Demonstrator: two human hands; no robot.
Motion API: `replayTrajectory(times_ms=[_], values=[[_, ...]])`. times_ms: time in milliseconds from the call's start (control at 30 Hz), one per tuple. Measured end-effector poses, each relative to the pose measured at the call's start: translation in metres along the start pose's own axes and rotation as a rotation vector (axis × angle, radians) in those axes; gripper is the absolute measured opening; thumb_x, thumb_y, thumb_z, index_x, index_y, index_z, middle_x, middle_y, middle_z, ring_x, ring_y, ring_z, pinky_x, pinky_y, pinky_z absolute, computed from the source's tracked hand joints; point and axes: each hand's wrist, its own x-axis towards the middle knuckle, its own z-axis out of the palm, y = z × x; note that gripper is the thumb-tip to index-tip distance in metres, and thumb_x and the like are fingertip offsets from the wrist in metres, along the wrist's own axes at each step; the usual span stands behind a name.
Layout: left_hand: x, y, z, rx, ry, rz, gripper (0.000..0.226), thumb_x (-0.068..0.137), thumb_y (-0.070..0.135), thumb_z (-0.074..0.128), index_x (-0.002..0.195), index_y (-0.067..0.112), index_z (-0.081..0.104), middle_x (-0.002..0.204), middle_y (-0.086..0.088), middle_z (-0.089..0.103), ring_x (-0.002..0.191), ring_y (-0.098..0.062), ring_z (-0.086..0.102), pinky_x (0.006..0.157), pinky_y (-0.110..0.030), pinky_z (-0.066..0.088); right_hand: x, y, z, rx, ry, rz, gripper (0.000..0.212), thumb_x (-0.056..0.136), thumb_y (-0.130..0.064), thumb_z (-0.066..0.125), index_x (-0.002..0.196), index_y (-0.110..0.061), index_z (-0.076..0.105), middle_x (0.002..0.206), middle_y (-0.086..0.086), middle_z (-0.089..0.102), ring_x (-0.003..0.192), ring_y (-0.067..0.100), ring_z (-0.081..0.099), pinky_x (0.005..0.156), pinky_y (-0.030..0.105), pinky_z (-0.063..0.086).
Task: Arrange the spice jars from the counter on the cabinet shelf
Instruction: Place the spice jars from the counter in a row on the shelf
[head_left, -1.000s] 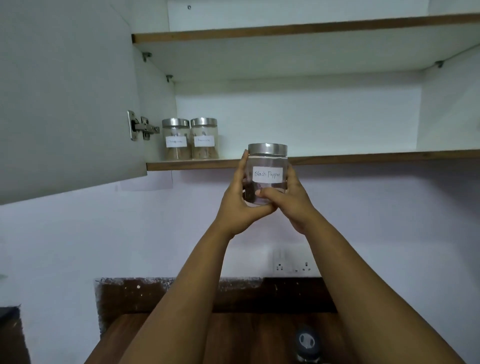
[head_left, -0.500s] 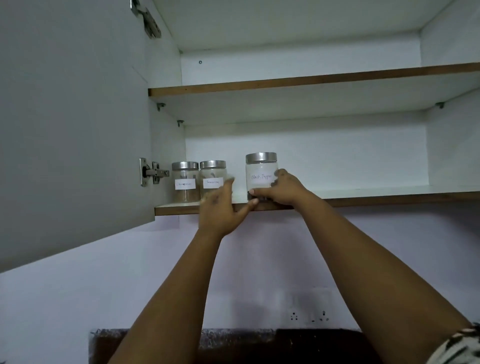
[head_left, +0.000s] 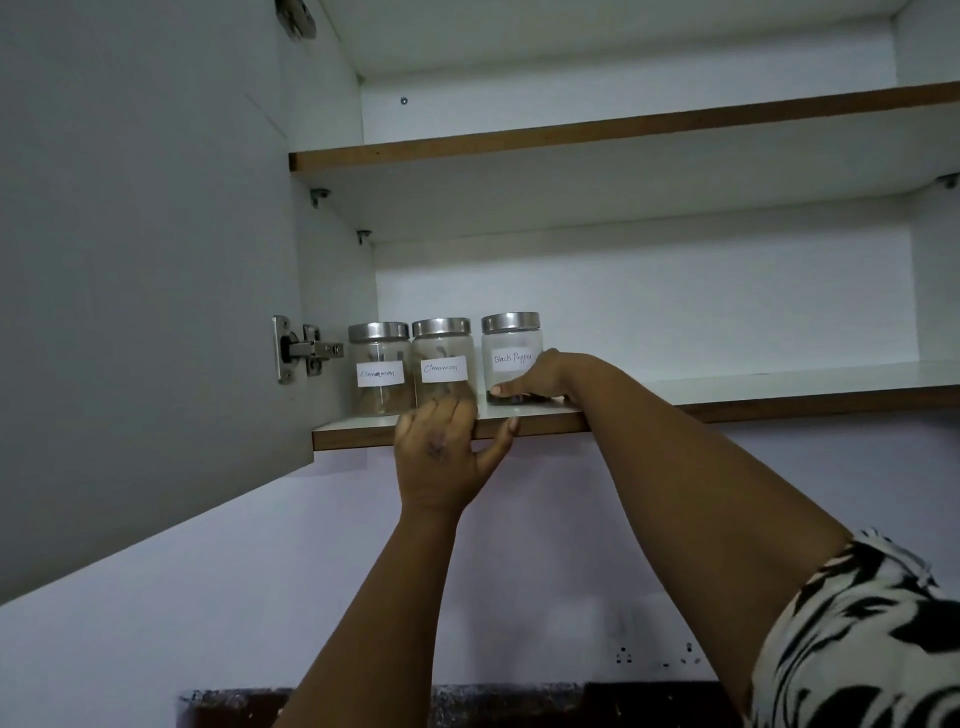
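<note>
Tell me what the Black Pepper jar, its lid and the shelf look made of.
Black Pepper jar: clear, see-through body, likely glass, possibly plastic.
Lid: brushed silver sheen, apparently steel.
Shelf: smooth white top, brown edge, probably laminated board.

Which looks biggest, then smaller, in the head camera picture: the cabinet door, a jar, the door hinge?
1. Cabinet door, by far the largest, though it is also nearest the camera.
2. Black pepper jar.
3. Hinge, the smallest.
The three jars look about alike in size.
</note>
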Motion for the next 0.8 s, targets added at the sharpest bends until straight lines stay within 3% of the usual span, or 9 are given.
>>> replayTrajectory(times_ms=[233, 333, 400, 500, 567, 667, 800], values=[[-0.001, 0.0, 0.001, -0.032, 0.0, -0.023, 0.05, 0.09, 0.059, 0.05, 0.069, 0.015, 0.057, 0.068, 0.001, 0.055, 0.064, -0.018, 0.051, 0.062, -0.03, 0.033, 0.007, 0.0, 0.001, 0.006, -0.057, -0.04, 0.08, 0.074, -0.061, 0.072, 0.136, -0.015, 0.051, 0.136, 0.008, 0.054, 0.122, 0.026, 0.05, 0.109, 0.041, 0.038], [-0.001, 0.0, 0.0, -0.035, -0.012, -0.027, 0.051, 0.09, 0.06, 0.049, 0.068, 0.015, 0.056, 0.068, 0.002, 0.056, 0.065, -0.018, 0.052, 0.062, -0.03, 0.034, 0.002, 0.0, 0.004, -0.014, -0.06, -0.048, 0.087, 0.074, -0.063, 0.071, 0.142, -0.015, 0.045, 0.141, 0.008, 0.05, 0.126, 0.027, 0.048, 0.11, 0.042, 0.038], [-0.001, 0.0, 0.0, -0.036, -0.011, -0.026, 0.051, 0.09, 0.061, 0.049, 0.068, 0.015, 0.056, 0.068, 0.002, 0.056, 0.065, -0.018, 0.053, 0.063, -0.03, 0.035, -0.002, -0.001, 0.006, -0.028, -0.042, -0.042, 0.102, 0.071, -0.063, 0.073, 0.15, -0.014, 0.031, 0.149, 0.009, 0.041, 0.132, 0.028, 0.044, 0.112, 0.044, 0.036], [-0.002, 0.0, -0.001, -0.032, -0.018, -0.021, 0.051, 0.09, 0.06, 0.05, 0.069, 0.015, 0.057, 0.07, 0.001, 0.057, 0.066, -0.018, 0.053, 0.064, -0.028, 0.031, -0.01, -0.001, 0.008, -0.086, 0.012, 0.075, 0.13, 0.071, -0.067, 0.071, 0.154, -0.004, -0.007, 0.16, 0.016, 0.018, 0.145, 0.033, 0.026, 0.118, 0.045, 0.025], [-0.002, 0.001, -0.003, -0.028, -0.037, -0.023, 0.05, 0.09, 0.06, 0.051, 0.07, 0.015, 0.057, 0.071, 0.001, 0.057, 0.067, -0.017, 0.053, 0.065, -0.027, 0.029, -0.018, 0.0, 0.007, -0.121, 0.05, 0.139, 0.136, 0.07, -0.072, 0.067, 0.152, -0.002, -0.016, 0.162, 0.017, 0.01, 0.148, 0.033, 0.019, 0.119, 0.045, 0.021], [-0.001, 0.001, -0.007, -0.041, -0.085, -0.036, 0.048, 0.09, 0.059, 0.052, 0.073, 0.015, 0.058, 0.073, 0.002, 0.057, 0.069, -0.017, 0.053, 0.067, -0.026, 0.028, -0.03, 0.003, 0.005, -0.138, 0.084, 0.19, 0.133, 0.07, -0.077, 0.062, 0.153, -0.004, -0.011, 0.162, 0.016, 0.013, 0.147, 0.034, 0.02, 0.118, 0.045, 0.023], [-0.002, 0.005, -0.015, -0.066, -0.149, -0.074, 0.045, 0.09, 0.057, 0.053, 0.079, 0.014, 0.061, 0.077, 0.001, 0.059, 0.074, -0.018, 0.054, 0.072, -0.031, 0.036, -0.055, 0.014, 0.003, -0.205, 0.173, 0.145, 0.112, 0.079, -0.078, 0.047, 0.156, -0.009, 0.005, 0.155, 0.012, 0.035, 0.138, 0.032, 0.039, 0.105, 0.041, 0.035]])
